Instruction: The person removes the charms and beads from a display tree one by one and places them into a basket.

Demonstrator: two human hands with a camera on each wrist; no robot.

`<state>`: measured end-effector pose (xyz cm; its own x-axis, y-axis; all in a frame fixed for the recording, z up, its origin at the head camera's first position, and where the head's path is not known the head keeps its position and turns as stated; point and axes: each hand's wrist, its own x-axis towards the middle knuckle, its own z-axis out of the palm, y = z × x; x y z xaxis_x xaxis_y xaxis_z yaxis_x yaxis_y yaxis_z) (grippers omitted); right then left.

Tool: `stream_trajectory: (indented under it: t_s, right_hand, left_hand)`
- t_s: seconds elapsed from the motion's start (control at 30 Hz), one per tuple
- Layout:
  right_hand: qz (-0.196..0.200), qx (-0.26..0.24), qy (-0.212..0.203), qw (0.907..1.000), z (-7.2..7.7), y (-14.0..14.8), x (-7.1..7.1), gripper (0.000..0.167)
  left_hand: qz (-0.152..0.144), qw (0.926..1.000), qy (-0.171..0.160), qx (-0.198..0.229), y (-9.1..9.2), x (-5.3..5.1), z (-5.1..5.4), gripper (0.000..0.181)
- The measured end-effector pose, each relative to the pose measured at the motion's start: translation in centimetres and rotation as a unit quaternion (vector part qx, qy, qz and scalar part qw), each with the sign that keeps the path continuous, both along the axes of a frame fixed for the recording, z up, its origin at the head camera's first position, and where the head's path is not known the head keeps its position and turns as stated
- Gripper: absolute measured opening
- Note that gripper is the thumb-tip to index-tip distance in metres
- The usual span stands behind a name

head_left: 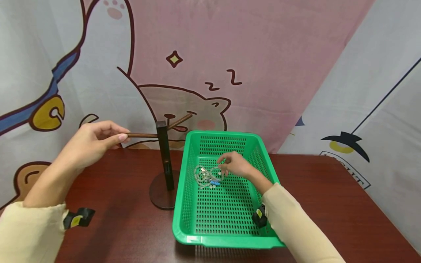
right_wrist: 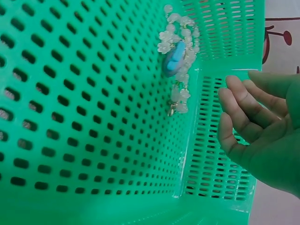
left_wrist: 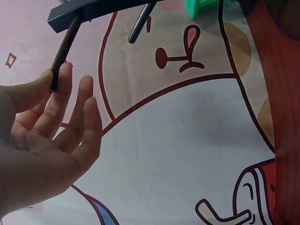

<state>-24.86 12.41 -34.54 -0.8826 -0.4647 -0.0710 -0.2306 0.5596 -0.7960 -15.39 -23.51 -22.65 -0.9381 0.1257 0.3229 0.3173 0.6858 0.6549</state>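
My left hand (head_left: 95, 142) pinches the end of a thin wooden peg (head_left: 141, 135) between thumb and forefinger. In the left wrist view the other fingers of that hand are bent and hold nothing. The peg juts from the upright post of a dark wooden display stand (head_left: 165, 157), and a second peg (head_left: 180, 121) points the other way. Inside a green plastic basket (head_left: 227, 240), clear beaded bracelets (head_left: 204, 176) with a blue charm (right_wrist: 175, 60) lie bunched on the floor. My right hand (head_left: 237, 165) hovers over them with loosely bent fingers, and nothing shows between them.
The stand's round base (head_left: 161, 197) sits on a red-brown table (head_left: 125, 215), close to the basket's left wall. Behind the table hangs a printed cartoon cloth (head_left: 276, 65). A small black camera (head_left: 79, 218) is strapped to each wrist.
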Motion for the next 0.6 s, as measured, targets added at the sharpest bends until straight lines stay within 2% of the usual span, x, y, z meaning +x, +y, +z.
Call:
stream_trajectory:
  t_s: [0.37, 0.6]
  right_hand:
    - [-0.002, -0.021, -0.006, 0.9998, 1.7, 0.5, -0.4, 0.017]
    - [0.002, -0.020, 0.019, 0.9996, 4.0, 1.3, -0.7, 0.018]
  left_hand:
    - [0.002, 1.0000, -0.006, -0.001, 0.0, 0.0, 0.1, 0.023]
    - [0.005, 1.0000, -0.004, -0.002, 0.1, 0.1, 0.1, 0.023]
